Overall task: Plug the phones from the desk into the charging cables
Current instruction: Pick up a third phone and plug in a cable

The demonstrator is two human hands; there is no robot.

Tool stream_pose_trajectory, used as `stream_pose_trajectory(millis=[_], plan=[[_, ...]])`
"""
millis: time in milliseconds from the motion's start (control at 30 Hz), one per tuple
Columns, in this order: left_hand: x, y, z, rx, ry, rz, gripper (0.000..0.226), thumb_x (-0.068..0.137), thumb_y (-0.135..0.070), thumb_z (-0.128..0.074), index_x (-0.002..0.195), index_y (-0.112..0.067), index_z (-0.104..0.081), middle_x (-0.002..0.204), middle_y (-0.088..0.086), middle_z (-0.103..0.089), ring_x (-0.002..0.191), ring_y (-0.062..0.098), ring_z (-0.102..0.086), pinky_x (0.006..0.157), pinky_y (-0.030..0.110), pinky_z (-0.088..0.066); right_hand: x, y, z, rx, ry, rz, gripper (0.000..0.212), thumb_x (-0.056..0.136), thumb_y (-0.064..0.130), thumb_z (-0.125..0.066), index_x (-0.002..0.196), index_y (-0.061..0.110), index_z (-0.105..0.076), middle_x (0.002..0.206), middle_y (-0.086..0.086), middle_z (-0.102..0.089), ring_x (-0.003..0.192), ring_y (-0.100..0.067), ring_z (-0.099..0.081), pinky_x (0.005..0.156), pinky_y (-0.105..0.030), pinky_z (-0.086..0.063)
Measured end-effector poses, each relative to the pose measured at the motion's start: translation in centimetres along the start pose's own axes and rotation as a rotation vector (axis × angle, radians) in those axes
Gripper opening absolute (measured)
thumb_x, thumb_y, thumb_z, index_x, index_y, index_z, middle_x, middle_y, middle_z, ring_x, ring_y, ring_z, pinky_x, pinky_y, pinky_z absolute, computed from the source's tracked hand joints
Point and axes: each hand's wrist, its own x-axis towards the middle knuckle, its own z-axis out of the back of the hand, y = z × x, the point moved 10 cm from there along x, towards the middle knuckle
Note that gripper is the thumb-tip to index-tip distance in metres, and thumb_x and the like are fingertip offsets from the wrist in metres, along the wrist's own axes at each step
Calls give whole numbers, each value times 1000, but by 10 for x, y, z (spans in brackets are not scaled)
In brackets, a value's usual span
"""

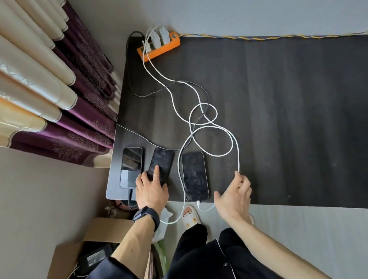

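The middle phone (160, 165) lies face up and slightly tilted on the dark tabletop (287, 120), just beside the left phone (131, 166) and apart from the right phone (194, 175); no plug shows at its near end, though the left hand (151, 191) covers that end, so I judge it the one not yet connected. The right phone has a white plug (198, 203) in its near edge, and the left phone has a dark cable (129, 195) at its bottom edge. The left hand rests flat on the middle phone, fingers (156, 171) spread and pressing its glass rather than gripping it. The right hand (235, 196) pinches the loose white cable (238, 157) between thumb and fingertip close to its free end, the other fingers loosely curled; whether a connector is there I cannot tell, it is too small. To do this well, keep the phone pinned by the left hand, draw the cable across without dragging its loops over the right phone, slide the grip right up to the plug, line it straight with the port and push in squarely. The cables run back to the orange power strip (159, 45) at the far corner, tangled midway, so slack may snag
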Motion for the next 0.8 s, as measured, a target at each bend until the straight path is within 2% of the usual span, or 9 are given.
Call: stream_pose_trajectory(millis=[100, 200, 367, 800], plan=[[-2, -5, 4, 101, -3, -29, 72, 93, -49, -53, 156, -31, -22, 139, 14, -44, 126, 35, -42, 101, 43, -41, -8, 14, -22, -104, 122, 119, 74, 80, 42, -73, 140, 15, -40, 135, -8, -49, 122, -31, -48, 96, -43, -47], [-7, -5, 0, 18, 58, 33, 73, 93, -50, -53, 156, -33, -20, 135, 14, -40, 120, 36, -44, 96, 44, -46, -13, 26, -45, -137, 276, 140, 61, 82, 48, -68, 128, 17, -44, 122, -5, -59, 114, -29, -57, 93, -42, -50], [-7, -3, 1, 7, 44, 34, 74, 92, -54, -55, 155, -36, -20, 134, 11, -39, 119, 33, -46, 94, 43, -48, -13, 40, -52, -134, 309, 154, 54, 86, 42, -70, 122, 14, -40, 119, -8, -54, 105, -31, -63, 84, -39, -50], [-1, -10, 1, -54, 34, 13, 73, 91, -53, -56, 154, -39, -22, 139, 10, -36, 125, 32, -40, 96, 47, -48, -13, 39, -54, -45, 291, 146, 54, 89, 44, -67, 126, 17, -39, 116, -8, -56, 104, -31, -61, 83, -39, -47]])
